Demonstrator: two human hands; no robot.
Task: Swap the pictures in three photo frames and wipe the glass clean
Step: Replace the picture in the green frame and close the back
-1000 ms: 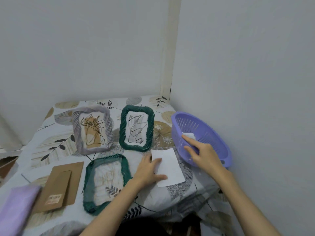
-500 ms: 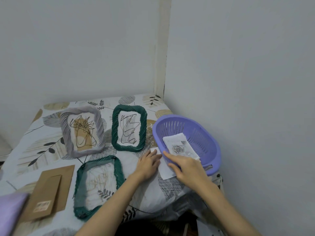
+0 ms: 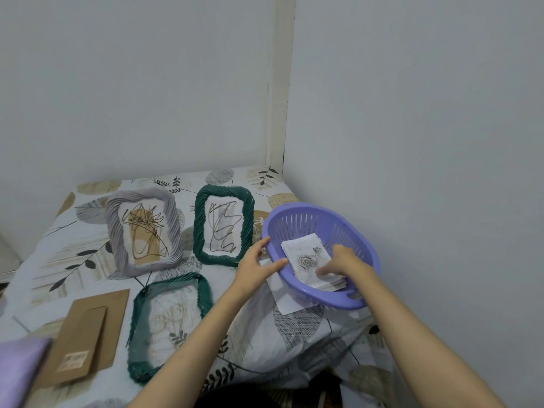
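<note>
A lilac-grey frame (image 3: 116, 231) and a green frame (image 3: 200, 228) stand at the back of the table, each with a line drawing in it. A second green frame (image 3: 138, 325) lies flat in front of them, its brown backing board (image 3: 85, 334) beside it on the left. A purple basket (image 3: 323, 208) on the right holds a stack of pictures (image 3: 303, 257) with a rose drawing on top. My left hand (image 3: 254, 267) grips the basket's near-left rim, thumb inside. My right hand (image 3: 346, 262) is inside the basket, fingers curled on the stack's right edge.
A white sheet (image 3: 284, 301) lies partly under the basket. A purple cloth (image 3: 17, 369) sits at the bottom left corner. The leaf-patterned tablecloth (image 3: 73, 260) hangs over the front edge. Walls close the table in at the back and right.
My left hand has left the white sheet and taken the basket's rim. The basket has slid over the sheet. My right hand has shifted to the right side of the stack.
</note>
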